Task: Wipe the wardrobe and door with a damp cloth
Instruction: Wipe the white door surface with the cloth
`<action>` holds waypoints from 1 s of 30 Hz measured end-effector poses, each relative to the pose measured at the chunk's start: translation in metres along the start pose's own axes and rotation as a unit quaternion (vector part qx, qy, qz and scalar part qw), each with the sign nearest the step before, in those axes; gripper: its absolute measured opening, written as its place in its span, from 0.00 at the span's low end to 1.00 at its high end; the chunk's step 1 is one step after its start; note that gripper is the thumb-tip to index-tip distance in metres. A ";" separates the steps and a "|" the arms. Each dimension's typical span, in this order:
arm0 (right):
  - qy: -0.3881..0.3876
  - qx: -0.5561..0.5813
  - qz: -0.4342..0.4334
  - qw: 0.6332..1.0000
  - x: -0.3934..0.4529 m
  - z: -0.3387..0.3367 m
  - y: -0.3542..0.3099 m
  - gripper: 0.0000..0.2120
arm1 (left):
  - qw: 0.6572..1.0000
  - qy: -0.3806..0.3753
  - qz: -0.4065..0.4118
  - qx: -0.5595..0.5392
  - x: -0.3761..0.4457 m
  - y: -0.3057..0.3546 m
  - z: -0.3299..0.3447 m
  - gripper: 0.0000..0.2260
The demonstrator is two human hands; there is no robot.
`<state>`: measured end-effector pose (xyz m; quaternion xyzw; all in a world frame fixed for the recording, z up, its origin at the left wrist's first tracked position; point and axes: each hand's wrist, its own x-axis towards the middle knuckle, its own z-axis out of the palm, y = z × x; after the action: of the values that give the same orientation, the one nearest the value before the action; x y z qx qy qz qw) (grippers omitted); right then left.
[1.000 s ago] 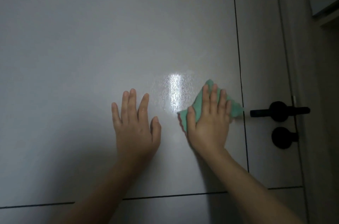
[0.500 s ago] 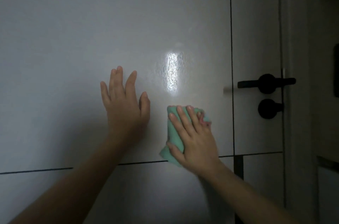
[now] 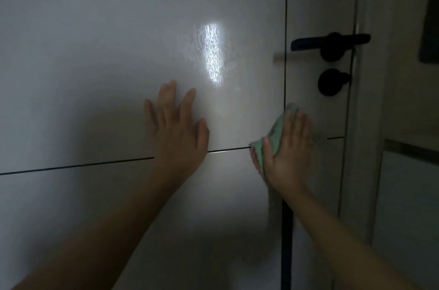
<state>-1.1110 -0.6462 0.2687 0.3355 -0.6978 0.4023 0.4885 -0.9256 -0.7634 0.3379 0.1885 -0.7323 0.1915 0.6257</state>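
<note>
A pale grey door [image 3: 95,52] fills the view, split by thin dark grooves, with a wet shiny patch [image 3: 212,52] near its middle. My left hand [image 3: 177,127] lies flat on the panel with straight fingers, just above the horizontal groove. My right hand [image 3: 288,147] presses a green cloth [image 3: 276,131] flat against the door at the vertical groove, below the handle. Most of the cloth is hidden under the palm.
A black lever handle [image 3: 330,44] and a round black lock knob [image 3: 331,82] sit at the door's right edge. The door frame [image 3: 365,123] and a wall with a dark object [image 3: 431,28] lie further right.
My right hand has slid the cloth rightward from the mid panel to the vertical groove. The view has dropped a little more. My left hand stays flat on the door.
</note>
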 end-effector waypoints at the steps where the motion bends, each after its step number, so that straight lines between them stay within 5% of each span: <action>1: 0.015 0.025 0.080 0.996 0.006 -0.003 0.007 0.32 | 1.000 0.001 -0.001 -0.004 -0.004 0.003 0.002 0.24; 4: 0.067 0.048 0.202 0.976 0.004 0.004 -0.026 0.31 | 1.000 0.005 -0.017 -0.022 -0.014 0.011 0.010 0.24; 9: -0.011 0.002 -0.045 0.999 -0.025 0.005 -0.006 0.31 | 0.999 0.029 -0.033 -0.022 -0.020 0.020 0.020 0.24; 13: 0.033 0.026 0.138 0.989 0.004 -0.007 0.052 0.33 | 0.998 0.035 -0.040 -0.029 -0.020 0.022 0.022 0.23; 19: 0.068 0.042 0.198 0.977 -0.006 0.000 0.027 0.33 | 0.997 0.022 -0.034 -0.058 -0.025 0.019 0.017 0.23; 22: -0.007 0.010 -0.041 0.999 -0.055 0.018 -0.034 0.31 | 0.998 0.025 -0.020 -0.060 -0.038 0.011 0.017 0.23; 25: -0.044 -0.016 -0.212 0.976 -0.057 0.018 -0.018 0.31 | 0.999 0.028 -0.013 -0.040 -0.055 -0.001 0.017 0.24; 27: -0.029 -0.044 -0.180 0.982 -0.040 0.009 0.016 0.32 | 0.999 0.022 -0.010 -0.033 -0.066 -0.006 0.014 0.24; 30: 0.029 0.012 0.028 0.999 -0.027 -0.001 0.027 0.31 | 0.999 0.018 -0.012 -0.033 -0.079 -0.012 0.011 0.24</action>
<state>-1.1256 -0.6310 0.2366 0.3099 -0.6876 0.4336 0.4931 -0.9167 -0.7763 0.2585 0.1731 -0.7247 0.1635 0.6466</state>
